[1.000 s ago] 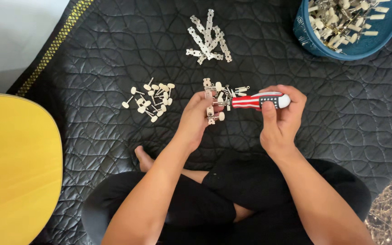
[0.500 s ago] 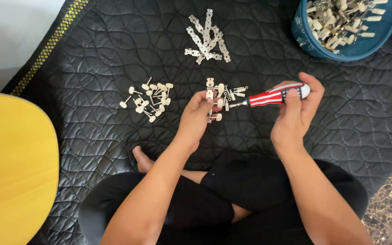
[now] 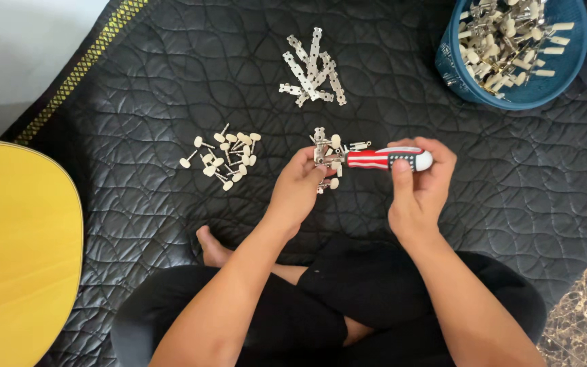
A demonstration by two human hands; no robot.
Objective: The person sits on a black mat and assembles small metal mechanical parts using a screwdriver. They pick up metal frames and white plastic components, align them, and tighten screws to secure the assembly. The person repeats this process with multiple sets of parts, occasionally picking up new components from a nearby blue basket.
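Pinching a small, stiff, light-looking tuner (image 3: 325, 158) in left hand (image 3: 298, 191) above the quilt (image 3: 171, 88), clenching screwdriver (image 3: 383, 159) in right hand (image 3: 419, 183), best gripping the plate edges.

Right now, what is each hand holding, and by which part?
The right hand grips the screwdriver by its striped handle. The left hand pinches a tuner strip near its middle.
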